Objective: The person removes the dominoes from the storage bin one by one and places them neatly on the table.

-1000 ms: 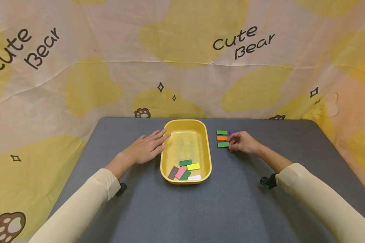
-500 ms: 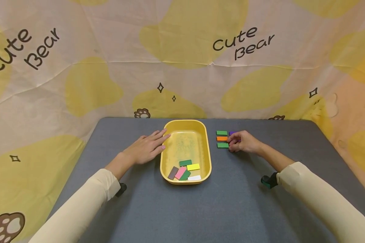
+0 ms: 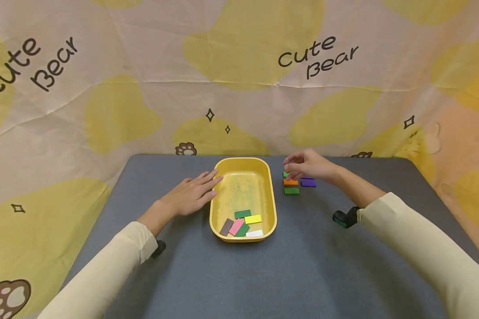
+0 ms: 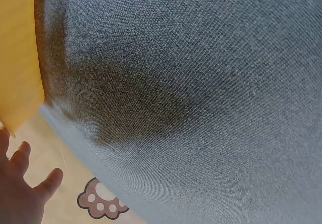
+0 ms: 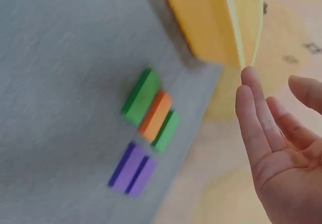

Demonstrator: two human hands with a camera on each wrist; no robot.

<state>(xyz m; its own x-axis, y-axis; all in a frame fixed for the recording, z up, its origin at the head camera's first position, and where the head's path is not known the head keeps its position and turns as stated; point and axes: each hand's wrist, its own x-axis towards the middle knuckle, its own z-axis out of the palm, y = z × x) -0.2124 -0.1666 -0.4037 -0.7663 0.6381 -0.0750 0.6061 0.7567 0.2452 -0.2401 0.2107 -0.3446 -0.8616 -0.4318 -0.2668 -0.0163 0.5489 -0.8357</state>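
Observation:
My left hand point(image 3: 193, 193) lies with straight fingers on the left rim of a yellow tray point(image 3: 273, 195). In the left wrist view the tray's side point(image 4: 17, 48) shows above the fingertips. My right hand point(image 3: 311, 166) is raised over the far blocks to the tray's right. The right wrist view shows its thumb apart from the fingers and nothing held. Below it are a green block point(image 5: 143, 97), an orange block point(image 5: 156, 117) and another green block point(image 5: 167, 132) in a row. Two purple blocks point(image 3: 308, 183) lie beside them, partly hidden by the hand in the head view.
Inside the tray's near end lie several blocks: a dark green one point(image 3: 242, 214), a yellow one point(image 3: 253, 219), a grey one point(image 3: 226, 227), a pink one point(image 3: 236, 227), a second green one and a white one point(image 3: 254, 233). A printed cloth point(image 3: 239, 102) hangs behind the grey table point(image 3: 239, 283).
My right hand has lifted off the purple blocks and moved up and left, over the far green block. Both purple blocks now show more. My left hand stays on the tray.

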